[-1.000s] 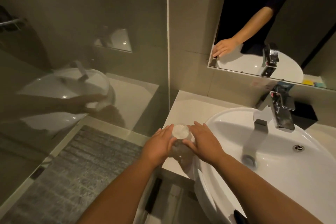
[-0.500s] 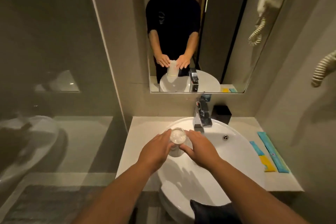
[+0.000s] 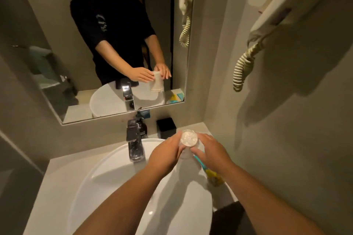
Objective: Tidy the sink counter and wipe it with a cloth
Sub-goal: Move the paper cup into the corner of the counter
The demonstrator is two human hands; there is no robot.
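Observation:
I hold an upside-down clear glass [image 3: 188,138] between both hands, above the right rim of the white basin [image 3: 107,183]. My left hand [image 3: 167,153] grips its left side and my right hand [image 3: 212,150] grips its right side. The glass's round base faces up at me. The beige counter [image 3: 57,175] runs around the basin. Blue and yellow sachets [image 3: 214,175] lie on the counter's right part, mostly hidden under my right hand and forearm. A dark cloth [image 3: 231,217] lies at the counter's front right edge.
A chrome tap [image 3: 134,145] stands at the basin's back, with a dark pump bottle [image 3: 142,128] and a black box [image 3: 166,127] behind it. The mirror [image 3: 114,44] shows me holding the glass. A wall hairdryer with a coiled cord [image 3: 246,63] hangs at right.
Both hands have carried the glass from the counter left of the basin, across the bowl, to its right side near the sachets. My view has swung right with it.

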